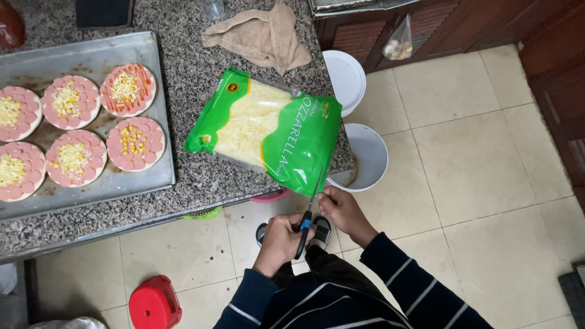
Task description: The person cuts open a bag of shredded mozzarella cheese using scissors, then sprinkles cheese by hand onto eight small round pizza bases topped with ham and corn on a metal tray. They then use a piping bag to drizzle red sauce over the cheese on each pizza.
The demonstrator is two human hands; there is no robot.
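— Gripping what, exactly?
— Left hand (281,239) is curled tight round the blue handles of the scissors (306,220); right hand (342,210) pinches the lower edge of the green cheese bag (268,129), fingers shut on the plastic. The blades meet that edge.
— Where does the bag sit?
— Lying on the granite counter (189,67), one end hanging past its edge, shredded white cheese showing through the clear panel.
— Other containers, biggest first?
— Metal baking tray (91,52) on the counter's left, holding small round pizzas (135,144) ringed with pink sausage slices, topped with cheese and corn. Then two white buckets (365,155) on the tiled floor beside the counter; the nearer one shows a brownish smear inside. A small red stool (155,303) stands lower left.
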